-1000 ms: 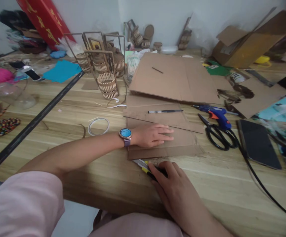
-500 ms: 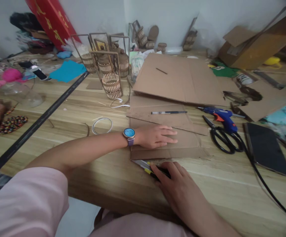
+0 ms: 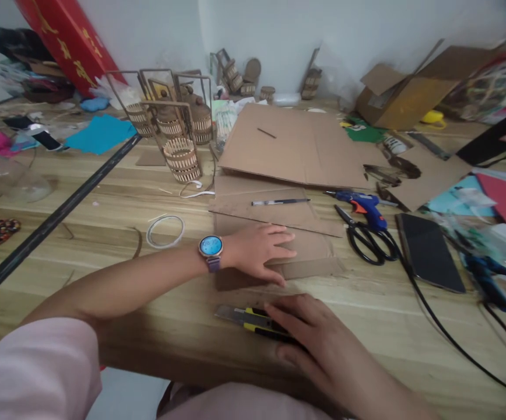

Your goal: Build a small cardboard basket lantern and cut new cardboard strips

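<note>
My left hand [image 3: 257,251], wearing a watch [image 3: 211,247] on its wrist, lies with fingers spread on a small cardboard piece [image 3: 312,251]. Below it, a yellow-and-black utility knife [image 3: 255,321] lies flat on the wooden table, blade out and pointing left. My right hand [image 3: 314,332] is over the knife's handle end, thumb and fingers apart; the back of the handle is hidden beneath it. A pen [image 3: 281,202] rests on cardboard beyond my left hand. A large cardboard sheet [image 3: 297,143] with a thin brown strip on it lies farther back.
Black scissors [image 3: 371,242], a blue glue gun [image 3: 364,205] and a dark tablet or phone [image 3: 430,251] with a black cable nearby are on the right. Several small slatted baskets [image 3: 182,158] stand at back left. A white ring [image 3: 165,231] lies left; a cardboard box [image 3: 404,87] stands behind.
My right hand has loosened around the utility knife, which now lies flat and away from the cardboard edge. My left hand's fingers have spread wider. The view has shifted rightward.
</note>
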The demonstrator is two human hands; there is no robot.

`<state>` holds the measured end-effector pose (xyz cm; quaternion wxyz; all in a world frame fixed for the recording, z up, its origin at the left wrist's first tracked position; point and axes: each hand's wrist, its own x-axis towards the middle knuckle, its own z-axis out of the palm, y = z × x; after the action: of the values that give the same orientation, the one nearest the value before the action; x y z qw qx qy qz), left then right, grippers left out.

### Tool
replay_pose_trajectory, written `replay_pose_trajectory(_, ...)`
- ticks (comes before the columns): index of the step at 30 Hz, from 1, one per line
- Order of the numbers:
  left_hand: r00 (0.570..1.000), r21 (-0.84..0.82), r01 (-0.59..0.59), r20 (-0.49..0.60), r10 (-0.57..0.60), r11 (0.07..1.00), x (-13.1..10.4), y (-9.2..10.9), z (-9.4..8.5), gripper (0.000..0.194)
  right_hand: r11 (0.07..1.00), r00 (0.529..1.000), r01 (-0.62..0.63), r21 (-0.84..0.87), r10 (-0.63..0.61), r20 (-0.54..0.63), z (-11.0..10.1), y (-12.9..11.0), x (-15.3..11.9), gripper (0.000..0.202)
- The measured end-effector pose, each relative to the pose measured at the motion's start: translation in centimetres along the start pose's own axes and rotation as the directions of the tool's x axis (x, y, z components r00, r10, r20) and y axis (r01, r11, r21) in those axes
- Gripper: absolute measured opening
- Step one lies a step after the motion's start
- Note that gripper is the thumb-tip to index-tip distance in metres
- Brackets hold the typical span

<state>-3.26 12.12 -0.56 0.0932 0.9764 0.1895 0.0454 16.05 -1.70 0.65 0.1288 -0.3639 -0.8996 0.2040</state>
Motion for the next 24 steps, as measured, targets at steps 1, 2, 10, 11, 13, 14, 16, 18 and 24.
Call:
replay_pose_trajectory(1,0.999,0.036,0.025,0.027,-0.026,0.999,0.1,0.6,-0.4,0.071,1.000,0.999,-0.016,0.013,0.016,-0.039,-0.3,0.3,-0.2,0.034)
replay_pose_trajectory(2,0.997,0.068,0.043,0.057,-0.047,0.997,0.3,1.2,-0.7,0.069,0.999,0.997,-0.032,0.020,0.033,-0.075,-0.6,0.7,-0.5,0.028)
replay_pose_trajectory(10,0.982,0.063,0.053,0.178,-0.064,0.997,1.4,1.6,-2.1,0.056,0.979,0.977,-0.083,-0.185,0.043,-0.210,-1.9,4.7,-1.6,0.030)
replay_pose_trajectory(11,0.981,0.076,0.050,0.184,-0.063,0.996,1.4,1.5,-2.1,0.054,0.969,0.976,-0.087,-0.230,0.036,-0.217,-1.9,5.1,-1.7,0.030)
replay_pose_trajectory(13,0.981,0.097,0.034,0.185,-0.052,0.995,1.4,1.6,-2.0,0.050,0.950,0.977,-0.081,-0.301,0.015,-0.214,-1.7,5.6,-1.7,0.032)
replay_pose_trajectory(14,0.983,0.102,0.022,0.181,-0.040,0.994,1.4,1.7,-1.9,0.049,0.942,0.977,-0.073,-0.327,0.002,-0.212,-1.5,5.8,-1.7,0.033)
replay_pose_trajectory(16,0.987,0.108,-0.004,0.163,-0.013,0.994,1.3,1.9,-1.8,0.045,0.922,0.975,-0.055,-0.383,-0.034,-0.222,-1.2,6.1,-1.7,0.033)
replay_pose_trajectory(18,0.989,0.129,-0.025,0.145,0.006,0.991,1.3,2.0,-1.6,0.041,0.891,0.972,-0.036,-0.452,-0.074,-0.223,-0.8,6.3,-1.6,0.031)
replay_pose_trajectory(24,0.989,0.196,-0.071,0.139,0.044,0.978,1.2,2.1,-1.5,0.041,0.809,0.986,-0.084,-0.582,-0.018,-0.167,-0.4,6.4,0.0,0.023)
